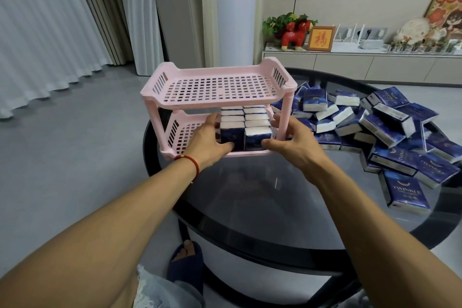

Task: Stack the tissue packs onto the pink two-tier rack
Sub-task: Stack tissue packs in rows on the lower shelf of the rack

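Note:
The pink two-tier rack (217, 87) stands on the left part of a round dark glass table (275, 197). Its top tier holds nothing. On the lower tier, several blue-and-white tissue packs (246, 117) stand in two rows. My left hand (208, 141) presses against the left side of the front packs (243, 136), thumb under them. My right hand (291, 139) presses on their right side beside the rack's front right post. Both hands squeeze the packs between them.
A big loose pile of blue tissue packs (380, 130) covers the right half of the table. Behind it runs a low white cabinet (350, 65) with ornaments. Grey floor and curtains lie to the left. My slippered foot (186, 260) shows under the table edge.

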Available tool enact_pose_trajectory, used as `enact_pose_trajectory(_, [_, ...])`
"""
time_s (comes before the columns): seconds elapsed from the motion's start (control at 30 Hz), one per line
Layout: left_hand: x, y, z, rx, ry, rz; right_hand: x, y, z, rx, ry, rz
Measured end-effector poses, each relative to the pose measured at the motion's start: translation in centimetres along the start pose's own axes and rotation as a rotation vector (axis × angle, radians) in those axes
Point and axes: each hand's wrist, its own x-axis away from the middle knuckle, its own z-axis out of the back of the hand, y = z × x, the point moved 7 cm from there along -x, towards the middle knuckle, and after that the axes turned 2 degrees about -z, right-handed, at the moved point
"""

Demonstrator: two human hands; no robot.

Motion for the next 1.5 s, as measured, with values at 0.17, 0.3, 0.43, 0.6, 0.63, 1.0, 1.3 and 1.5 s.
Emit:
enact_pose_trajectory(0.17, [-0.5,0.3,-0.2,-0.036,0.014,-0.028,-0.7,0.6,0.0,0.005,-0.039,-0.039])
enact_pose_trajectory(0.3, [-0.9,0.2,-0.1,-0.040,0.032,-0.039,-0.6,0.5,0.0,-0.021,-0.037,-0.022])
enact_pose_trajectory(0.43, [-1.1,0.0,-0.1,-0.052,0.013,-0.048,-0.6,0.4,0.0,-0.029,-0.029,-0.010])
enact_pose_trajectory(0.6, [-0.8,0.0,-0.1,-0.053,-0.001,-0.036,-0.4,0.3,-0.3,-0.010,0.025,0.026])
enact_pose_trajectory(0.63, [-0.7,0.0,-0.1,-0.050,-0.003,-0.035,-0.4,0.3,-0.3,0.003,0.047,0.033])
enact_pose_trajectory(1.0, [-0.4,-0.3,-0.1,-0.051,-0.050,-0.003,2.0,0.5,2.5,0.143,0.200,0.003])
enact_pose_trajectory(1.3, [3.0,1.5,0.9,-0.251,-0.032,0.058,10.1,0.4,9.1,0.612,0.552,0.069])
enact_pose_trajectory(1.5, [9.4,7.1,0.3,-0.342,-0.040,-0.137,14.7,4.1,15.1,1.064,0.645,-0.264])
